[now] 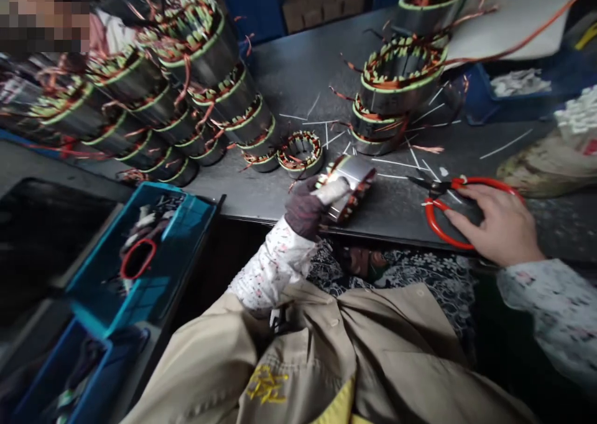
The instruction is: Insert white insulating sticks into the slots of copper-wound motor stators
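Note:
My left hand (310, 207) wears a dark glove with a pale thumb or finger cover. It is closed around a wound motor stator (357, 170), a metal ring with copper windings, tipped on its side at the bench's front edge. To the right, my bare right hand (497, 222) grips red-handled scissors (438, 191), fingers at the loops. The dark blades point left toward the stator, apart from it. Thin white strips (396, 161) lie scattered on the bench around them. A small stator (301, 153) stands just behind my left hand.
Stacked stators (252, 122) crowd the left, and another stack (380, 122) stands behind right. A teal tray (186, 225) with red-handled scissors (138, 259) sits at left, near a blue bin (100, 374). A blue box (504, 104) and a sack (536, 156) are at right. Someone's blurred head shows upper left.

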